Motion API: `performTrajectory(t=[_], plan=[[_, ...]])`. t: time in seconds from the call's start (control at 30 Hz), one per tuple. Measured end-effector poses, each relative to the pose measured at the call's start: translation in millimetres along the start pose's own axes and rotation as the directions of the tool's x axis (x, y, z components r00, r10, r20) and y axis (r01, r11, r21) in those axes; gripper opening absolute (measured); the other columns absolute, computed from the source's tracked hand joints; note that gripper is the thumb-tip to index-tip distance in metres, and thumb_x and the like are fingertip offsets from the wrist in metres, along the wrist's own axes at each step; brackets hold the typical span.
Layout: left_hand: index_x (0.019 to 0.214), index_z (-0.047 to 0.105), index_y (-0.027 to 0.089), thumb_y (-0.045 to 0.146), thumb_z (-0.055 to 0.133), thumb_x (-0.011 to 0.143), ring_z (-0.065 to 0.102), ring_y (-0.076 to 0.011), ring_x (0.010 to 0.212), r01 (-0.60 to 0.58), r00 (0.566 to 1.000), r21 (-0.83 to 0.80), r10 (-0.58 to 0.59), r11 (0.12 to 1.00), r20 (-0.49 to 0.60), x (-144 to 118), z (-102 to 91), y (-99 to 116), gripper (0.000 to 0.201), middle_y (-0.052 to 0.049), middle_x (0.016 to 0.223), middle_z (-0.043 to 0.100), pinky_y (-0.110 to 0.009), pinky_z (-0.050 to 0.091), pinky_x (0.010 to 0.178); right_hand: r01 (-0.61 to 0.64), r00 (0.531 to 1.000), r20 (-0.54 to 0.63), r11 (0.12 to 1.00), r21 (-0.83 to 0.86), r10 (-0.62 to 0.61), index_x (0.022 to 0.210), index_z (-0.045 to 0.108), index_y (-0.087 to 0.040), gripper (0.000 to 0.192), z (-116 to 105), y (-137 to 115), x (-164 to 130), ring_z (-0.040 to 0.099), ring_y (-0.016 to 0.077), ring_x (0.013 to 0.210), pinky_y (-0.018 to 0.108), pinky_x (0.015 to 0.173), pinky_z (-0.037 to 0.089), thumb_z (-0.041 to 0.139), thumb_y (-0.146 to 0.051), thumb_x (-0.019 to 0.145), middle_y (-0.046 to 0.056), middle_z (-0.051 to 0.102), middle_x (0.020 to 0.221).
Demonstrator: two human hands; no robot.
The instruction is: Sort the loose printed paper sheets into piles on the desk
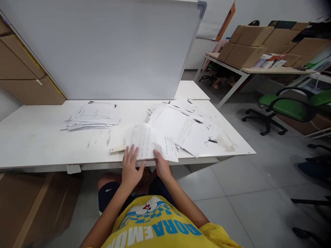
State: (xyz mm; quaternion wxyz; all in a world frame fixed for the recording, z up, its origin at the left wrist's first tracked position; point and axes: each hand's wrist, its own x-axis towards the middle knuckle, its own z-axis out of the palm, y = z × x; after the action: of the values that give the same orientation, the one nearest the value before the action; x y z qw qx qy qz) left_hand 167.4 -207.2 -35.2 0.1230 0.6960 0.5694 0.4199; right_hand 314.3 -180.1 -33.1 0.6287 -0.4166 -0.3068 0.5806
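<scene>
At the front edge of the white table my left hand lies flat with fingers spread on a printed sheet of paper. My right hand pinches the same sheet at its near edge, thumb on top. The sheet is slightly blurred and lifted. A small beige strip lies just left of my left hand. A spread of loose white sheets covers the table to the right of my hands. A neater stack of printed papers rests further left.
A large whiteboard leans upright at the table's back. Cardboard boxes fill a second table at the far right. A green office chair stands on the tiled floor to the right. Brown cabinets stand at the left.
</scene>
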Motion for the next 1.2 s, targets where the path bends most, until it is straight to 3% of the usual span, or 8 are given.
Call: performTrajectory(t=[0.13,0.23,0.43,0.63,0.77,0.87,0.97,1.2], plan=[[0.160,0.014,0.032,0.056,0.049,0.095,0.039,-0.0283,0.146,0.333,0.937,-0.485,-0.341,0.809,0.075,15,-14.2,-1,0.078,-0.014,0.163,0.029,-0.046,0.045,0.112,0.007,0.999,-0.032,0.999,0.039,-0.006,0.115,0.068,-0.024,0.056,-15,-9,4,0.063,0.0265,0.121,0.046,0.112,0.046,0.079,-0.046,0.065,0.005,0.074,0.115],[0.155,0.028,0.028,0.056,0.060,0.088,0.047,-0.0277,0.141,0.392,0.907,-0.652,-0.390,0.649,0.157,35,-20.2,4,0.079,-0.015,0.152,0.048,-0.042,0.048,0.111,0.021,1.000,-0.010,0.999,0.035,-0.020,0.111,0.069,-0.023,0.058,-20,-10,8,0.064,0.0278,0.118,0.049,0.114,0.043,0.083,-0.042,0.058,0.006,0.075,0.108],[0.122,0.063,0.020,0.059,0.079,0.069,0.065,-0.0320,0.119,0.407,0.893,-0.685,-0.420,0.604,0.160,52,-4.4,0,0.067,-0.014,0.126,0.069,-0.045,0.056,0.101,0.069,0.996,-0.058,0.998,0.005,-0.069,0.110,0.067,-0.021,0.061,-26,-3,13,0.060,0.0285,0.123,0.050,0.116,0.038,0.085,-0.039,0.054,0.008,0.074,0.110],[0.100,0.071,0.020,0.058,0.081,0.065,0.069,-0.0330,0.104,0.390,0.907,-0.537,-0.412,0.748,0.085,59,-7.5,-20,0.053,-0.013,0.104,0.075,-0.046,0.060,0.092,0.172,0.977,-0.132,0.985,0.012,-0.169,0.097,0.062,-0.026,0.043,-63,-24,41,0.066,0.0204,0.094,0.038,0.093,0.052,0.078,-0.047,0.063,0.002,0.071,0.092],[0.110,0.064,0.022,0.053,0.076,0.074,0.069,-0.0257,0.095,0.245,0.962,-0.454,-0.273,0.857,0.003,57,-6.9,-27,0.049,-0.009,0.099,0.070,-0.040,0.059,0.083,0.215,0.976,0.009,0.942,-0.258,-0.220,0.097,0.065,-0.024,0.042,-92,-42,63,0.060,0.0165,0.077,0.031,0.077,0.051,0.084,-0.040,0.062,0.000,0.067,0.082],[0.131,0.049,0.024,0.044,0.076,0.078,0.068,-0.0199,0.091,-0.020,0.986,-0.454,-0.058,0.891,-0.157,53,2.8,-32,0.063,-0.007,0.104,0.065,-0.037,0.057,0.083,0.212,0.976,0.111,0.935,-0.285,-0.187,0.099,0.067,-0.023,0.041,-92,-39,69,0.062,0.0197,0.083,0.035,0.080,0.051,0.082,-0.043,0.066,0.003,0.070,0.089],[0.144,0.032,0.027,0.038,0.075,0.082,0.065,-0.0204,0.101,-0.204,0.949,-0.371,0.090,0.906,-0.303,48,11.8,-35,0.077,-0.010,0.116,0.060,-0.040,0.054,0.091,0.219,0.972,0.140,0.941,-0.257,-0.188,0.095,0.067,-0.023,0.038,-80,-29,68,0.063,0.0227,0.090,0.037,0.085,0.051,0.081,-0.046,0.067,0.004,0.071,0.091],[0.151,0.026,0.024,0.047,0.063,0.091,0.058,-0.0251,0.120,-0.186,0.942,-0.281,0.089,0.942,-0.325,39,20.6,-45,0.074,-0.017,0.129,0.055,-0.043,0.048,0.102,0.253,0.968,0.066,0.926,-0.281,-0.244,0.089,0.067,-0.022,0.029,-77,-23,62,0.061,0.0216,0.086,0.035,0.082,0.049,0.075,-0.045,0.072,0.003,0.070,0.086]])
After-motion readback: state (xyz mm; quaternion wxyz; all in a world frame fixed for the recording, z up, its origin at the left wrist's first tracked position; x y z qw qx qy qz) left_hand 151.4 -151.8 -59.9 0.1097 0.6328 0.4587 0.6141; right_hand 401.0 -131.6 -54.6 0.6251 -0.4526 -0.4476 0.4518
